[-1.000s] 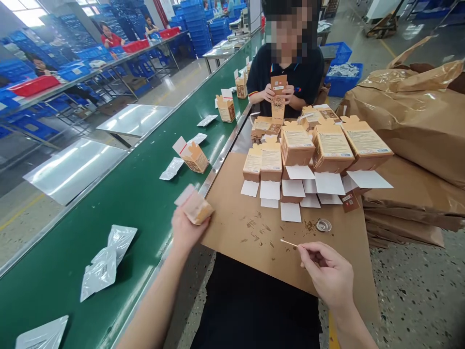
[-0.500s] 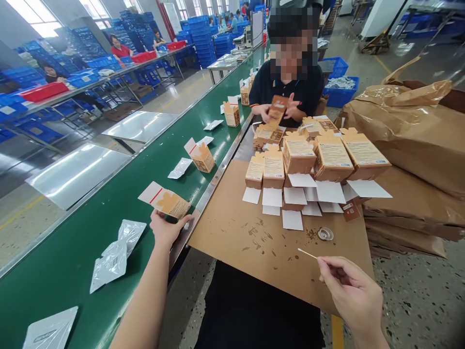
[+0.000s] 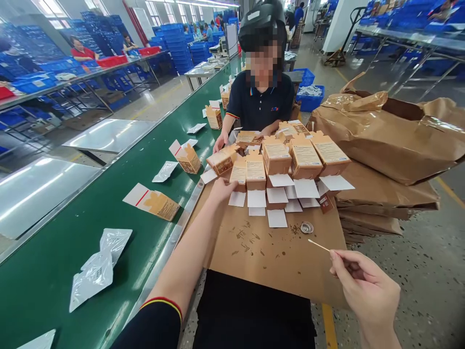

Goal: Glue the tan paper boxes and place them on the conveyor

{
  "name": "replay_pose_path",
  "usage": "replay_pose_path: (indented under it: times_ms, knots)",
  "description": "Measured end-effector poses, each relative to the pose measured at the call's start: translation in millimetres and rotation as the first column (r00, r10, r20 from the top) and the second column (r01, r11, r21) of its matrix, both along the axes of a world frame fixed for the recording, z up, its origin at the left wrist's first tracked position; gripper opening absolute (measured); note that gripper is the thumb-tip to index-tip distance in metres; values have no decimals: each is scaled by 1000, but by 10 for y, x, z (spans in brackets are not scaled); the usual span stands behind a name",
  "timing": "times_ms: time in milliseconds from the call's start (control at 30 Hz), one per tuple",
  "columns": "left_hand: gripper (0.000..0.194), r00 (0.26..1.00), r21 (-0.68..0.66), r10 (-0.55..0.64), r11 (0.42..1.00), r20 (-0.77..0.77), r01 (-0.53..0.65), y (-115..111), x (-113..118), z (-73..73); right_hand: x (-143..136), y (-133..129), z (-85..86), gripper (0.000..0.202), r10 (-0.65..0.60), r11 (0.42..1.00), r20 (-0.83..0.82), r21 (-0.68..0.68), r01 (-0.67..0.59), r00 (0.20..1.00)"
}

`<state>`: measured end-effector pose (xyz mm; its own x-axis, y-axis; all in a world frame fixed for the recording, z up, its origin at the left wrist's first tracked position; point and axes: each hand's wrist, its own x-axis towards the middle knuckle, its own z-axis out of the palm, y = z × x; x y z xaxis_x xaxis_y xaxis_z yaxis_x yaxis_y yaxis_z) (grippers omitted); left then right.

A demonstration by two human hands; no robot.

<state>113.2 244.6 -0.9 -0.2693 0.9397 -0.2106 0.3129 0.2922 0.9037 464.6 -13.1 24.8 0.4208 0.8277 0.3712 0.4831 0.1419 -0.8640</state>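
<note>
My left hand (image 3: pixel 221 190) reaches to the front left of the box pile, its fingers at the lower edge of a small kraft box (image 3: pixel 238 175); whether it grips the box is hard to tell. Pinched between the fingers of my right hand (image 3: pixel 365 276) is a thin cotton swab (image 3: pixel 318 245), its white tip pointing left over the cardboard sheet (image 3: pixel 290 271). A small clear dish (image 3: pixel 306 228) lies beyond the swab, beside dark specks. Upright boxes with white flaps hanging forward, such as this one (image 3: pixel 307 157), are stacked behind. A tilted box (image 3: pixel 222 161) rests at the pile's left end.
On the green conveyor (image 3: pixel 145 261) at left are an open box (image 3: pixel 154 202), another box (image 3: pixel 186 157) and silver pouches (image 3: pixel 100 266). A person in a dark shirt (image 3: pixel 261 104) sits across, one hand near the tilted box. Large brown bags (image 3: pixel 392 131) lie at right.
My left hand has left the box on the conveyor and moved right to the pile. A tilted box now lies at the pile's left end. The person's hands have lowered. The view has shifted right.
</note>
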Motion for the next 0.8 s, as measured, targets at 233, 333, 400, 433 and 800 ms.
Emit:
replay_pose_path:
  times_ms: [233, 333, 400, 433, 800]
  knots:
    - [32, 999, -42, -22, 999, 32, 24, -357, -17, -183, -20, -46, 89, 46, -41, 999, -26, -36, 40, 999]
    - [35, 999, -65, -7, 998, 38, 9, -688, -153, -189, 3, -13, 72, 51, -44, 997, -36, -60, 42, 998]
    - [38, 999, -79, -7, 997, 42, 10, -997, -285, -176, 39, 19, 18, 51, -39, 997, -39, -63, 37, 998]
    - [41, 999, -87, -12, 996, 48, 16, -1171, -361, -168, 64, 41, -20, 50, -39, 998, -36, -59, 37, 999]
    - [67, 998, -46, 46, 998, -43, -48, -1734, -609, -132, 228, 535, -392, 38, 17, 996, 217, -84, 2, 976]
